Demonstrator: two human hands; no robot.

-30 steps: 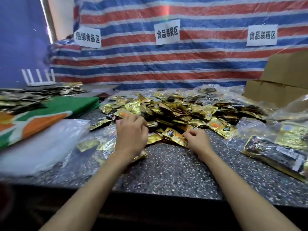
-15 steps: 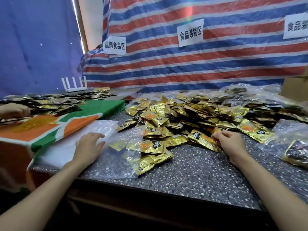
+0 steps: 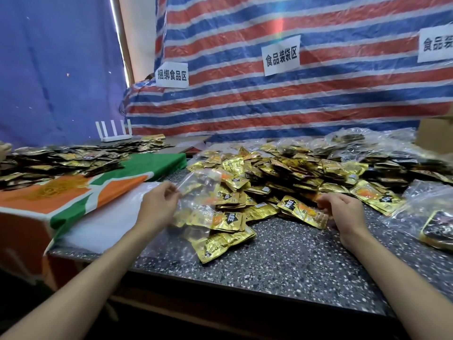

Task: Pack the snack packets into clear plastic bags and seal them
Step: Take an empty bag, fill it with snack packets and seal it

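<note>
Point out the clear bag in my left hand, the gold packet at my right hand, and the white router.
clear bag [image 3: 199,186], head view, its crinkled middle.
gold packet [image 3: 302,212], head view, its printed front.
white router [image 3: 115,138], head view, its base.

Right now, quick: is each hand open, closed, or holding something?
Left hand: holding, pinches the edge of a clear plastic bag.
Right hand: holding, fingers curled round a few gold snack packets.

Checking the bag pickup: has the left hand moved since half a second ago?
Yes. The left hand has lifted off the bag stack and come right, toward the packet pile, pinching a clear bag.
</note>
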